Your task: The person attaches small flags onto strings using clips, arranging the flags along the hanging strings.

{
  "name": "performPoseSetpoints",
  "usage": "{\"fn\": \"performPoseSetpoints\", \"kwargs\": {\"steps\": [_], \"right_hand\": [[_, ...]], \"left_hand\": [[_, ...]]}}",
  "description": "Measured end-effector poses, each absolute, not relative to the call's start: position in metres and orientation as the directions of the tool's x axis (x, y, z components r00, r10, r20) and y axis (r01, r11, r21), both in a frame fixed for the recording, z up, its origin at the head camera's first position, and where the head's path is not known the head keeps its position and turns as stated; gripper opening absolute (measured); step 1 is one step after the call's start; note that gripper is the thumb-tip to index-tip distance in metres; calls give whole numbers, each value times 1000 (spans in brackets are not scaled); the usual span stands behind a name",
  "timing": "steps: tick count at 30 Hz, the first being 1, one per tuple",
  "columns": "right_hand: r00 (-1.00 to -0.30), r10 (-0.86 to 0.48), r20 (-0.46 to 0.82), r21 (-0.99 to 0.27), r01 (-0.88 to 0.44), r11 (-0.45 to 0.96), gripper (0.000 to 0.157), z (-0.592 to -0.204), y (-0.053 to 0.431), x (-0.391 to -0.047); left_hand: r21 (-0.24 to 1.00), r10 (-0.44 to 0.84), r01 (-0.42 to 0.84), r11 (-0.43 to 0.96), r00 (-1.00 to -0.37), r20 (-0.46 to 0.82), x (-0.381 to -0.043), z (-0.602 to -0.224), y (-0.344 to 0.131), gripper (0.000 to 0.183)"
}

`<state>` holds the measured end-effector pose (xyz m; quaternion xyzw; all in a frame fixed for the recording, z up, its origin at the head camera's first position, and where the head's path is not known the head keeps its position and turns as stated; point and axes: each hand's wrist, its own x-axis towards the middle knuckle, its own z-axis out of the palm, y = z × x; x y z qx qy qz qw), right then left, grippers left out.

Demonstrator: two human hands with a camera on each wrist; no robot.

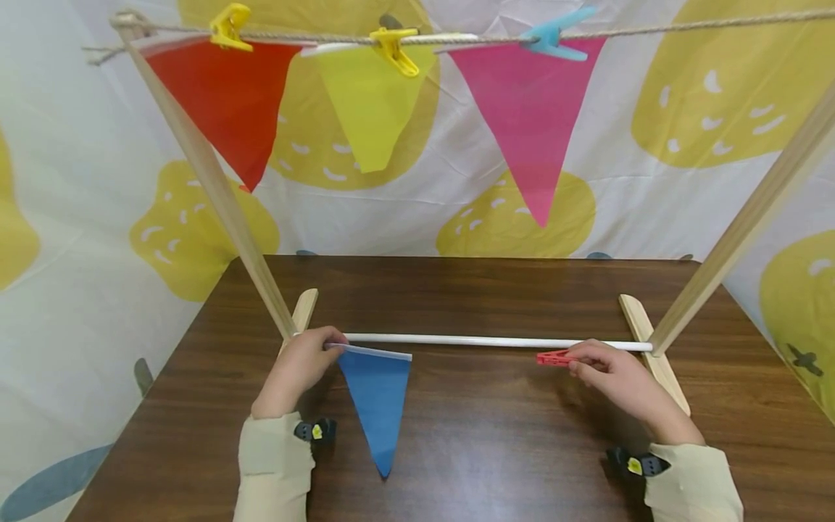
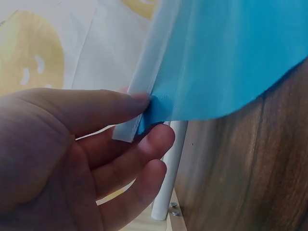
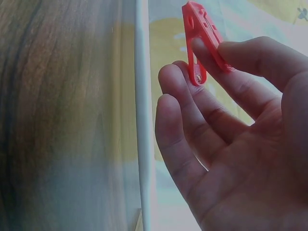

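My left hand [image 1: 305,365] pinches the left end of the white top band on a blue triangular pennant [image 1: 377,399], which hangs point down over the table. In the left wrist view the thumb presses on the band of the pennant [image 2: 211,57], with the fingers behind it. On the right, my right hand [image 1: 609,370] holds a red clothespin [image 1: 553,358] between thumb and fingers, its nose directed left. The right wrist view shows the clothespin [image 3: 202,41] gripped by one leg, with an index fingertip between its legs.
A rope [image 1: 620,32] overhead carries red [image 1: 228,94], yellow [image 1: 375,101] and pink [image 1: 531,109] pennants, held by yellow and blue clothespins. Wooden posts [image 1: 215,188] stand at both sides, joined low down by a white rod [image 1: 470,340] across the brown table [image 1: 470,290].
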<state>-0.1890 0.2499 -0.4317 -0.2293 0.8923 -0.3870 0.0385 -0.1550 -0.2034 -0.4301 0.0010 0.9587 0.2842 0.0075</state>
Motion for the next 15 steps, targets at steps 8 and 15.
{"fn": "performPoseSetpoints", "kwargs": {"steps": [8,15], "right_hand": [[-892,-440,101,-715,-373,592,13,-431,250,-189],[-895,-433,103,-719,-368,589,13,-430,250,-188]], "left_hand": [[550,-5,22,835,-999,47,-154,-430,-205,12],[533,-36,8,846,-997,73,-153,-428,-205,12]]}}
